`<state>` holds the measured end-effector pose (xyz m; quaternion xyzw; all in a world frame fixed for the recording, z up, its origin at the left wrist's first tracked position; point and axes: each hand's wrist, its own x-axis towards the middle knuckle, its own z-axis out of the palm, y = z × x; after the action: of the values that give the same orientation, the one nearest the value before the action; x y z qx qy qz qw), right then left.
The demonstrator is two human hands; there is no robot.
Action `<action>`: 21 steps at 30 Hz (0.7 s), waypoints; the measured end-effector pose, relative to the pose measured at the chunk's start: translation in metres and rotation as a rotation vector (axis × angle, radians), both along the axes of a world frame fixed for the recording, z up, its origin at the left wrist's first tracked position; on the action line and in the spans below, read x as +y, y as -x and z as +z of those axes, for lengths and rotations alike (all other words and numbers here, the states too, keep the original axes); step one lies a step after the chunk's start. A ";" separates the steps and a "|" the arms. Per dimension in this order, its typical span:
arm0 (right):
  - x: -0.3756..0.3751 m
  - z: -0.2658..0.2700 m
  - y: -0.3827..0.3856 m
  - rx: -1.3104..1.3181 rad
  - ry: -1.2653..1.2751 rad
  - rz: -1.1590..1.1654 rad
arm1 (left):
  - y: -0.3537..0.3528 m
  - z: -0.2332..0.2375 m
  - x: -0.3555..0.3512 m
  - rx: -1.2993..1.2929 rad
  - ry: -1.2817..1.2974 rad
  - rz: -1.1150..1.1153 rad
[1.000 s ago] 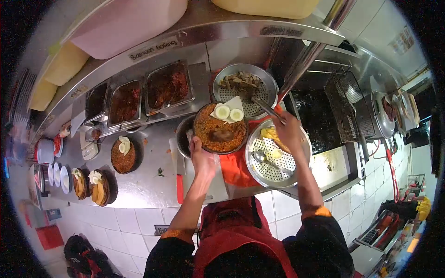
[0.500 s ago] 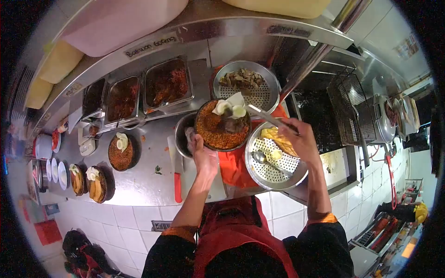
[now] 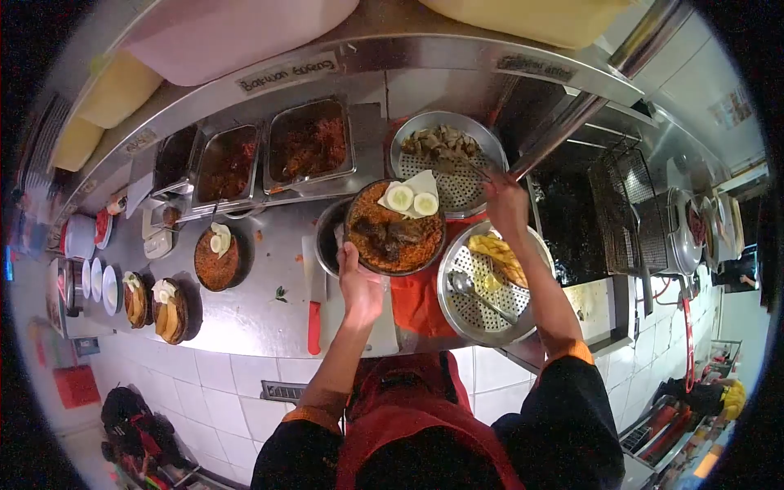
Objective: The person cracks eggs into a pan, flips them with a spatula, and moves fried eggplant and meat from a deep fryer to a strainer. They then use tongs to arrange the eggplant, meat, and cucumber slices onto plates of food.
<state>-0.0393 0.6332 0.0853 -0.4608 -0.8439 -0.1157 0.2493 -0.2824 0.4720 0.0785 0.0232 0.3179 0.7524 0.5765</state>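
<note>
My left hand [image 3: 360, 287] grips the near-left rim of a dark round bowl [image 3: 442, 242] above the counter, thumb on the edge. Orange-red rice [image 3: 412, 256] fills it, topped with dark brown pieces [image 3: 390, 237] that look like meat. Two cucumber slices [image 3: 412, 200] lie on something white at its far side. My right hand [image 3: 506, 206] is closed around metal tongs [image 3: 488, 174] at the near-right rim of the far perforated pan [image 3: 468, 190]; their tips are hard to make out. Brown chunks [image 3: 441, 144] lie in that pan.
Below my right forearm, a perforated pan [image 3: 461, 320] holds a spoon [image 3: 482, 299] and yellow fried pieces [image 3: 498, 256]. Steel trays [image 3: 307, 143] of red-brown food line the back. Filled bowls [image 3: 217, 257] stand left. A fryer [image 3: 562, 204] with baskets [image 3: 625, 212] is at right. A shelf [image 3: 425, 53] overhangs.
My right hand has moved the tongs from over the bowl up and right to the far pan. The dark pieces now lie spread on the rice; the bowl stays in my left hand.
</note>
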 end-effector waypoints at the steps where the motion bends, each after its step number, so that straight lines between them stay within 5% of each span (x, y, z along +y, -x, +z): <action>1: -0.013 0.017 -0.001 0.211 0.098 -0.027 | 0.000 -0.001 0.001 0.002 -0.007 0.000; 2: -0.028 0.033 -0.002 0.424 0.193 -0.056 | 0.000 -0.002 0.002 0.006 -0.016 -0.002; 8: -0.104 0.097 0.006 0.467 0.436 0.070 | -0.001 -0.010 0.009 -0.016 0.002 0.015; 10: -0.097 0.096 0.003 0.661 0.504 -0.042 | 0.004 -0.014 0.007 -0.014 -0.019 -0.007; 17: 0.022 -0.014 -0.001 0.393 0.235 -0.351 | 0.005 0.002 -0.007 0.004 -0.039 -0.051; 20: 0.035 -0.021 -0.004 0.398 0.073 -0.206 | 0.008 -0.001 -0.012 0.007 0.001 -0.019; 21: 0.030 -0.018 -0.010 0.438 0.258 -0.333 | 0.008 -0.001 -0.012 0.004 0.002 -0.009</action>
<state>-0.0295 0.6633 0.0669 -0.6347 -0.6906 0.0554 0.3423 -0.2899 0.4602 0.0779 0.0255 0.3197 0.7495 0.5791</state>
